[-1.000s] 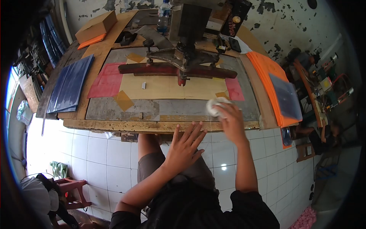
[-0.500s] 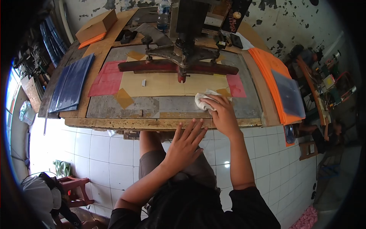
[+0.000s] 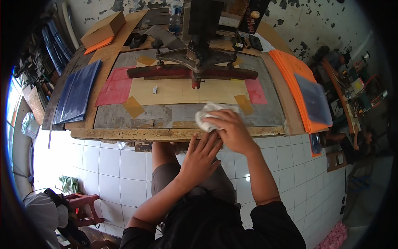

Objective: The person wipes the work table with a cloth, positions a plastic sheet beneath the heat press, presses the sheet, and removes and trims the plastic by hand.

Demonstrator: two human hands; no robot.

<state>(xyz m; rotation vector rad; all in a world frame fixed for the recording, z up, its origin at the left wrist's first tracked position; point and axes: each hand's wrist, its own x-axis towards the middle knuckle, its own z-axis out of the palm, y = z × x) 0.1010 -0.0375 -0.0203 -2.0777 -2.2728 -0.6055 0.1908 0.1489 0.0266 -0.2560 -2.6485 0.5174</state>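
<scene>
My right hand (image 3: 233, 132) is closed on a crumpled white cloth (image 3: 206, 115) over the front strip of the grey metal plate (image 3: 265, 120). My left hand (image 3: 200, 158) has its fingers stretched out, their tips at the table's wooden front edge (image 3: 112, 133), just below the cloth. Behind the cloth lies a cream sheet (image 3: 174, 93), held with brown tape (image 3: 243, 104) and flanked by pink pieces (image 3: 114, 89). A small light tab (image 3: 155, 89) rests on that sheet. Above it spans the red bar (image 3: 166, 73) of a press (image 3: 195, 54).
Blue plastic sheets (image 3: 78, 91) lie on the left, near a cardboard box (image 3: 103, 29). Orange sheets (image 3: 290, 74) with a clear blue cover (image 3: 313, 97) are stacked at the right. A bottle (image 3: 175, 16) and a phone (image 3: 255, 42) sit behind. Another person (image 3: 356, 141) is at far right.
My right hand has moved the cloth left and toward me, off the right-hand brown tape and close to my left fingertips. My left hand has hardly moved.
</scene>
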